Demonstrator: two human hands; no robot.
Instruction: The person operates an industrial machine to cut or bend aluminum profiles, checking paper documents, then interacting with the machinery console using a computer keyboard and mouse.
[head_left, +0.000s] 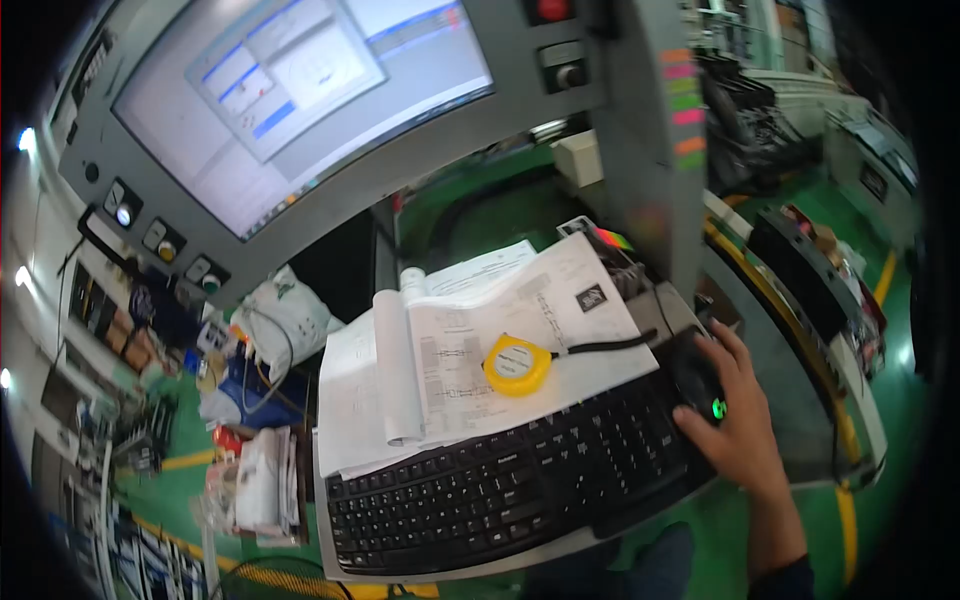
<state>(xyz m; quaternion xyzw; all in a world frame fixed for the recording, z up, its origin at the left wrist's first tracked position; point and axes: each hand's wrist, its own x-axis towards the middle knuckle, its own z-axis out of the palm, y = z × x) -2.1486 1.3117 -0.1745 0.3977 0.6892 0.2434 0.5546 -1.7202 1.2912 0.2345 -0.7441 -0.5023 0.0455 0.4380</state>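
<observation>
Beside the keyboard's right end sat the black mouse, a green light glowing on it; the right hand was closed about it, thumb and fingers to either side; the left hand was out of view, its grip impossible to tell; next to the mouse, papers overlapped the keyboard's far edge, with a yellow tape measure lying on them, its black strap reaching toward the mouse; beyond stood a lit screen and, at floor level, a white bag.
</observation>
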